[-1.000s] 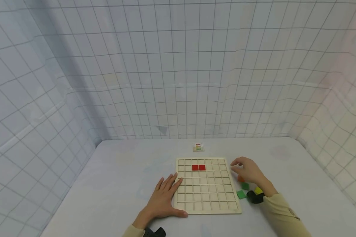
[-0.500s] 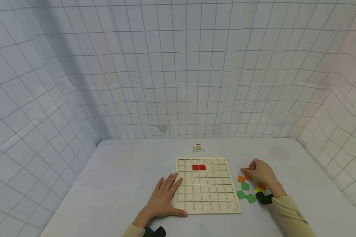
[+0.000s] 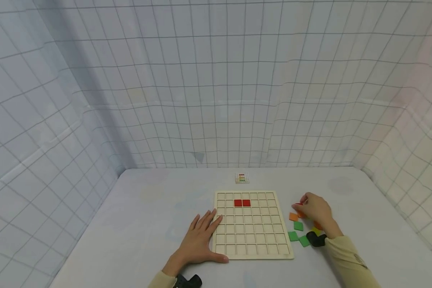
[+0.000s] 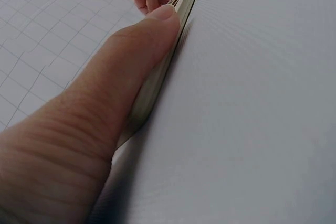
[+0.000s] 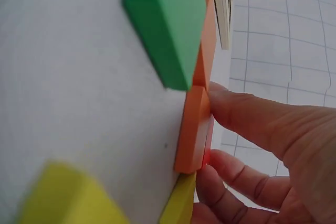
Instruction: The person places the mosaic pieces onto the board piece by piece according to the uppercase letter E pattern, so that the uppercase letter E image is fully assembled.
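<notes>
My left hand lies with spread, straight fingers on the left edge of a cream gridded board. Its thumb runs along the board's near edge in the left wrist view. Two red square tiles sit side by side in cells of the second row. Right of the board, my right hand pinches a red tile between thumb and fingers, mostly hidden behind an orange tile in the right wrist view. Another orange tile lies nearer the board.
Several green tiles and a yellow tile lie scattered below my right hand, partly covered by the black wrist strap. A small card with a coloured grid lies beyond the board. Grid-patterned white cloth walls the table.
My right hand has moved from beside the board's right edge rightward to the loose tiles, where its fingers have closed on a red tile. The left hand stays in place.
</notes>
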A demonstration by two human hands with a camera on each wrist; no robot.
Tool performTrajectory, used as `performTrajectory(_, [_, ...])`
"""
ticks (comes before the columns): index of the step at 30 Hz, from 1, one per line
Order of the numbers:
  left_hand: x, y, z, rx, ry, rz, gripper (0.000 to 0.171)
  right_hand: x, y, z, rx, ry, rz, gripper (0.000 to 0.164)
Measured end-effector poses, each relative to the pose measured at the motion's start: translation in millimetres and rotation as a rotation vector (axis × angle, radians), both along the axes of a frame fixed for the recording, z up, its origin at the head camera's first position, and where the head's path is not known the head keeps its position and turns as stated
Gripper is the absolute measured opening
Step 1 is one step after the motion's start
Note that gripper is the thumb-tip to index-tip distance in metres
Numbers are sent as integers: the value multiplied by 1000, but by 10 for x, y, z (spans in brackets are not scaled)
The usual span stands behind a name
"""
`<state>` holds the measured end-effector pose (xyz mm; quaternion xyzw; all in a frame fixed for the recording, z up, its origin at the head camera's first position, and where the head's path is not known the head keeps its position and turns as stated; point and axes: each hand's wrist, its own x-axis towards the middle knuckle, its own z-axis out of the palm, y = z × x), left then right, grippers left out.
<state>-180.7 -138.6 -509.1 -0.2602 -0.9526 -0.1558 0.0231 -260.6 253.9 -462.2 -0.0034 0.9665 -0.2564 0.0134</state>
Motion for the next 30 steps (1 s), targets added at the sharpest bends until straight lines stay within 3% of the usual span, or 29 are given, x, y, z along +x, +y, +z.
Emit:
performTrajectory(7, [15, -4, 23, -1, -13, 10, 119, -22, -62, -6, -40, 17, 36, 34])
performTrajectory(13, [13, 4, 43, -3, -13, 7, 118, -20, -28, 19, -74, -30, 59, 38])
performTrajectory(23, [14, 11, 28, -14, -12, 14, 119, -2, 29, 54, -23, -49, 31, 34])
performTrajectory(30, [19, 7, 33, -4, -18, 6, 118, 18, -20, 88, -44, -19, 79, 29])
